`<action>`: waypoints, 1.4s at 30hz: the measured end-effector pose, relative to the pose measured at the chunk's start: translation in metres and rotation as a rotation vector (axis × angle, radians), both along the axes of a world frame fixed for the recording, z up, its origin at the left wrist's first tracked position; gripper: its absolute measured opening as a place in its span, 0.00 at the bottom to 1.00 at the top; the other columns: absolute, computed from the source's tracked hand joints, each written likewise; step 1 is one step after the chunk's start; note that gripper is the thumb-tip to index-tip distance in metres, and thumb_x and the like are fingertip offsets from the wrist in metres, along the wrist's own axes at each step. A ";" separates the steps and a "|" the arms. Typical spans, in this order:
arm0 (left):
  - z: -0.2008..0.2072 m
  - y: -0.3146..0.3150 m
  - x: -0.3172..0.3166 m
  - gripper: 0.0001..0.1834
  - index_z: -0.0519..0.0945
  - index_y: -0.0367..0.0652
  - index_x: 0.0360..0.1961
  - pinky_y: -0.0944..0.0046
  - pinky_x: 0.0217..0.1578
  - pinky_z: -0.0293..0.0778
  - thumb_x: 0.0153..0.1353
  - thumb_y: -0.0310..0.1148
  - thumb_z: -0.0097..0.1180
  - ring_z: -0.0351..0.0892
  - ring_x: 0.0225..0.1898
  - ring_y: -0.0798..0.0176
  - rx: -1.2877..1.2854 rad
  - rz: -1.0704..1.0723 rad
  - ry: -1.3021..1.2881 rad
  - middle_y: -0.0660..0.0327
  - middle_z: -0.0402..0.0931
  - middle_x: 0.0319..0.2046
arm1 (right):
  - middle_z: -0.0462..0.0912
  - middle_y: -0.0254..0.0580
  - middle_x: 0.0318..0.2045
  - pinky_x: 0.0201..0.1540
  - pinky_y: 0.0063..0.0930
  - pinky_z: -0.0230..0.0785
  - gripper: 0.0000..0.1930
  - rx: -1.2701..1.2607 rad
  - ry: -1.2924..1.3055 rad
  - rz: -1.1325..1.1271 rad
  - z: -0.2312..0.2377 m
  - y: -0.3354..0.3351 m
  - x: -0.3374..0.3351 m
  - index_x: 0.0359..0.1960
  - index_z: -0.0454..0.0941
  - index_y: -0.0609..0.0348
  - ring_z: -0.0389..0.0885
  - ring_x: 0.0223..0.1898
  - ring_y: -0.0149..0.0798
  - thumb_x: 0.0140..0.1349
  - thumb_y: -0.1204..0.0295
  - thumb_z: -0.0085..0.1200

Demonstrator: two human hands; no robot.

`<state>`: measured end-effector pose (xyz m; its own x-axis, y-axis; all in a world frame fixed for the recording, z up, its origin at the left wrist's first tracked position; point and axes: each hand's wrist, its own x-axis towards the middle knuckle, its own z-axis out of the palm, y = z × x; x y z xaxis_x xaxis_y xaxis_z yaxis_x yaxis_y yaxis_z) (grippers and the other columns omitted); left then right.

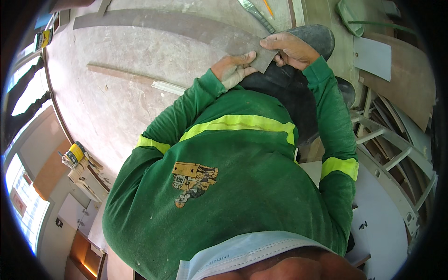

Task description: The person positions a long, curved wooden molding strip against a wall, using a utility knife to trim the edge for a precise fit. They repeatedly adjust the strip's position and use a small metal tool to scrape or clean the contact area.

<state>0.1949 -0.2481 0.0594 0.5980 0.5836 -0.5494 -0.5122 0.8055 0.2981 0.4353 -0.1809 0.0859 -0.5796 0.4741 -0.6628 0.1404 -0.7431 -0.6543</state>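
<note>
A long, thin grey-brown strip (154, 22), like laminate or veneer, curves across the work surface from the far left to my hands. My left hand (234, 70) pinches its near end, thumb on top and fingers underneath. At the corner of that same end, my right hand (294, 50) grips with the thumb above and the fingers curled below. The strip's end is raised over my dark trousers (280, 84). Both hands look dusty.
A wooden stick (121, 73) and a whitish slat (168, 87) lie on the pale worktop (126, 107). Beyond my hands are a brush-like tool (256, 16) and an orange pencil (268, 8). A metal ladder (399, 158) and stacked boards (396, 84) stand at right.
</note>
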 end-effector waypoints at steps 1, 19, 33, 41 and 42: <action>0.004 -0.001 0.000 0.19 0.79 0.34 0.60 0.58 0.62 0.78 0.75 0.36 0.60 0.80 0.57 0.62 0.001 0.004 0.010 0.58 0.81 0.56 | 0.77 0.26 0.32 0.23 0.16 0.64 0.18 0.012 -0.007 0.012 0.001 0.001 -0.001 0.42 0.83 0.61 0.70 0.27 0.20 0.71 0.55 0.65; 0.027 -0.015 0.003 0.22 0.77 0.33 0.63 0.54 0.65 0.79 0.73 0.31 0.63 0.82 0.59 0.56 0.093 -0.124 0.048 0.52 0.82 0.58 | 0.78 0.26 0.29 0.36 0.20 0.80 0.13 -0.083 0.076 -0.038 0.014 -0.031 0.015 0.38 0.80 0.55 0.80 0.30 0.22 0.73 0.59 0.63; 0.017 -0.017 0.001 0.19 0.77 0.37 0.62 0.52 0.63 0.80 0.72 0.26 0.62 0.82 0.60 0.57 0.063 -0.108 0.019 0.55 0.81 0.58 | 0.78 0.25 0.30 0.34 0.20 0.74 0.14 -0.085 -0.035 -0.064 0.021 -0.039 0.006 0.37 0.80 0.52 0.76 0.29 0.21 0.73 0.56 0.62; 0.004 -0.016 -0.015 0.21 0.75 0.33 0.63 0.56 0.65 0.78 0.77 0.35 0.57 0.82 0.59 0.58 -0.012 0.098 -0.004 0.53 0.81 0.57 | 0.81 0.30 0.34 0.39 0.23 0.76 0.16 0.093 -0.190 0.171 0.037 -0.008 0.004 0.42 0.82 0.57 0.78 0.34 0.24 0.72 0.56 0.62; 0.002 -0.017 -0.016 0.21 0.75 0.33 0.64 0.56 0.65 0.78 0.78 0.36 0.56 0.81 0.60 0.59 -0.006 0.091 0.001 0.53 0.81 0.57 | 0.82 0.31 0.36 0.39 0.24 0.76 0.17 0.128 -0.219 0.166 0.038 -0.004 -0.007 0.44 0.83 0.59 0.79 0.35 0.25 0.72 0.56 0.62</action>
<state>0.1785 -0.2647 0.0615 0.5420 0.6323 -0.5536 -0.5830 0.7573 0.2943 0.4286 -0.1844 0.1240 -0.5059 0.4729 -0.7214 0.4010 -0.6115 -0.6821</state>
